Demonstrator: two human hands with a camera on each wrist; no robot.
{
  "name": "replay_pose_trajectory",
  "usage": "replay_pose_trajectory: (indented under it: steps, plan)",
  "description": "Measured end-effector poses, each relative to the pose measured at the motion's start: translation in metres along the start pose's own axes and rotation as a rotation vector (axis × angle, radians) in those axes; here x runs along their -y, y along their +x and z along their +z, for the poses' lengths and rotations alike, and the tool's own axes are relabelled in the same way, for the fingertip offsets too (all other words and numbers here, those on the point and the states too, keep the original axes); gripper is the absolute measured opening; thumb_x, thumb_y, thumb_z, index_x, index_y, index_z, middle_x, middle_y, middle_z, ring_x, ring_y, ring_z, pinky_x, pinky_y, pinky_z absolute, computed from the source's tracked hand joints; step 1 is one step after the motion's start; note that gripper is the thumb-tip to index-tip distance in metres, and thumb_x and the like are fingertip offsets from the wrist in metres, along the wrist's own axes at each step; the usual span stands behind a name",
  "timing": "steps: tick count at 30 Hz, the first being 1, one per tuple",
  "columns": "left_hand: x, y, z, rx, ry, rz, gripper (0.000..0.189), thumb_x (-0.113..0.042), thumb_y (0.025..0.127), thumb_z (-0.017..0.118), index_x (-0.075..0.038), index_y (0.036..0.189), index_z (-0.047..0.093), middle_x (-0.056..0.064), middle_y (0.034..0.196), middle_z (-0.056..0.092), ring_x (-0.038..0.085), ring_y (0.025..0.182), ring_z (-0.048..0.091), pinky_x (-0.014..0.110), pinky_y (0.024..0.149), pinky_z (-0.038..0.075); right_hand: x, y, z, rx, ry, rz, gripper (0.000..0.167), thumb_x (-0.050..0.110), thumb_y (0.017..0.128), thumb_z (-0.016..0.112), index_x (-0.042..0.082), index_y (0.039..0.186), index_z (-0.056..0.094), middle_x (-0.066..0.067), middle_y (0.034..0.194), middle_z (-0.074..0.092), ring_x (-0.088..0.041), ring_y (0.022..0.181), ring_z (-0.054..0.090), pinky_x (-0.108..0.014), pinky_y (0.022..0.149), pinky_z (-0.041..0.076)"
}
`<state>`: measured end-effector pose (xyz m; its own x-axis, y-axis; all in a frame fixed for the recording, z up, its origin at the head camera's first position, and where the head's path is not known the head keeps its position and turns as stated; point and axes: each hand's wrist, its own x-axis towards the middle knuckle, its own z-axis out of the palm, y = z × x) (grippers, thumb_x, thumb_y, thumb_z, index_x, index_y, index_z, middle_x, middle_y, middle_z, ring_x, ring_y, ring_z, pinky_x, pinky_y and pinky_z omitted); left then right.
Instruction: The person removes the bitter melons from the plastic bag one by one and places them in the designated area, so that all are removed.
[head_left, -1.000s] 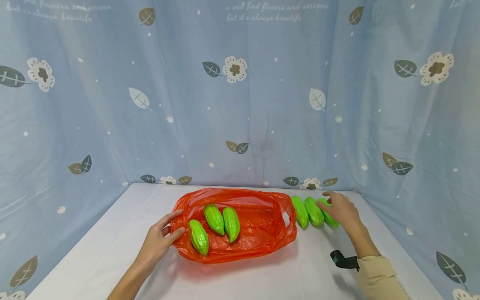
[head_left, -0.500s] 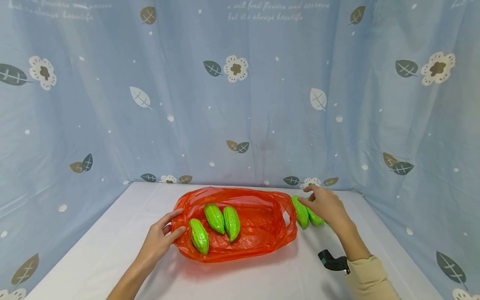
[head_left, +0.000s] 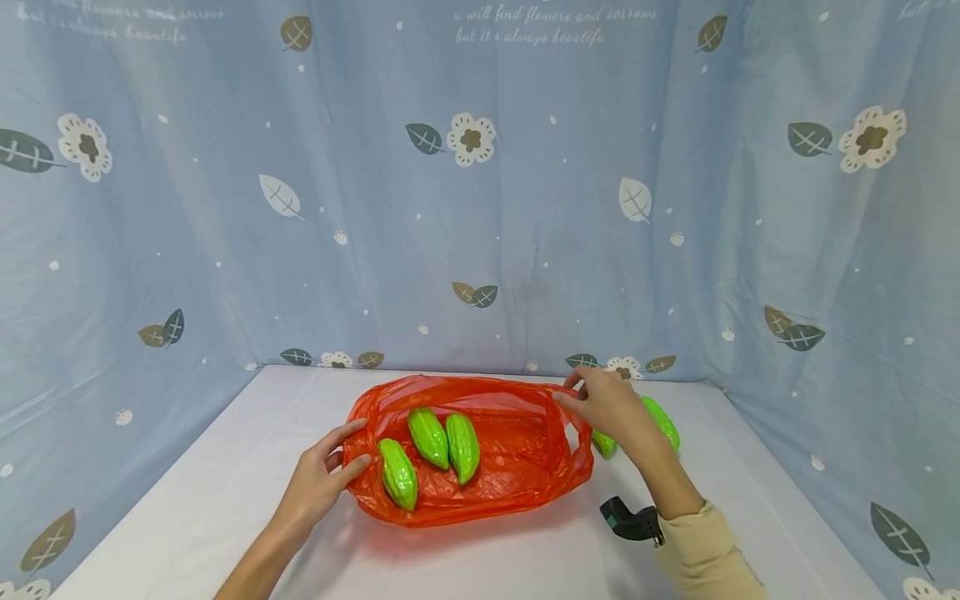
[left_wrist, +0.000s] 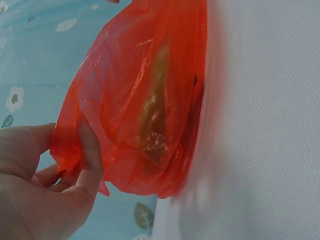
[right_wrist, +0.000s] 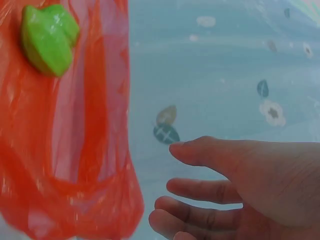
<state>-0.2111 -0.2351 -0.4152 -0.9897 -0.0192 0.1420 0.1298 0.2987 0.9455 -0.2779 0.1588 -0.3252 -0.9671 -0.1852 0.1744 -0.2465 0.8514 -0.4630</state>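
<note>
Green gourds beside the bag sit partly behind the right arm.

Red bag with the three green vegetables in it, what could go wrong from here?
The left hand pinches the thin red bag by one edge, so the plastic might slip or tear. Its mouth gapes, so the green vegetables inside could roll out if it tips. In the head view the right arm crosses the green vegetables outside and might knock them.

Bag roomy at right, gourds at left
</note>
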Motion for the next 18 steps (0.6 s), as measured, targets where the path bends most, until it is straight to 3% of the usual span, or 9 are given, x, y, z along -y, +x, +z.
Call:
replay_pose_trajectory:
  steps: [7,14,18]
  plan:
    - [-0.001,0.0,0.0,-0.001,-0.009,0.001,0.055,-0.017,0.092,0.069,-0.014,0.143,0.049,0.018,0.141,0.05,0.005,0.096,0.066,0.023,0.075,0.059,0.019,0.002,0.013,0.02,0.017,0.004,0.036,0.032,0.088,0.073,0.006,0.113,0.067,-0.006,0.086,0.069,-0.015,0.07,0.061,-0.026,0.059,0.057]
    - [-0.003,-0.001,0.0,0.004,-0.011,0.0,0.056,-0.018,0.093,0.068,-0.013,0.145,0.047,0.019,0.143,0.048,0.01,0.101,0.066,0.023,0.076,0.059,0.029,0.007,0.029,0.051,0.032,-0.01,0.038,0.032,0.087,0.075,0.006,0.115,0.068,-0.004,0.085,0.07,-0.014,0.069,0.061,-0.026,0.06,0.057]
    - [-0.003,-0.001,0.0,0.003,-0.018,-0.005,0.057,-0.016,0.093,0.068,-0.013,0.145,0.047,0.019,0.144,0.047,0.008,0.101,0.066,0.022,0.075,0.059,0.034,0.009,0.037,0.066,0.03,-0.035,0.038,0.032,0.087,0.075,0.006,0.113,0.069,-0.006,0.093,0.072,-0.015,0.074,0.064,-0.028,0.064,0.057]
